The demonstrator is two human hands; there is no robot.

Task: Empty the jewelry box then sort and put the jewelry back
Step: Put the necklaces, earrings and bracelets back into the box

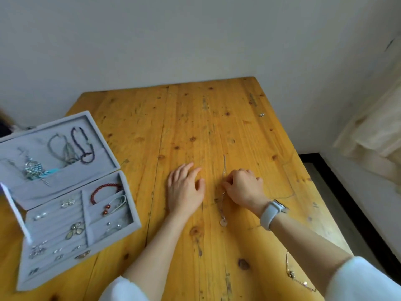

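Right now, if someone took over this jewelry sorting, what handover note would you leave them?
Left hand: flat on the table, holding nothing.
Right hand: fingers pinching the silver chain necklace stretched out on the wood.
Jewelry box: open at left, mostly full, including the red bead bracelet.
Out so far: that necklace, a gold chain near the right sleeve, a small piece far right.
Left: finish emptying, sort, refill.

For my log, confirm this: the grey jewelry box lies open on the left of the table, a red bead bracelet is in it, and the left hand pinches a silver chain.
One thing is wrong: the right hand, not the left hand, pinches the silver chain; the left rests flat on the table. The head view shows it. The grey jewelry box does lie open on the left, with the red bead bracelet in it.
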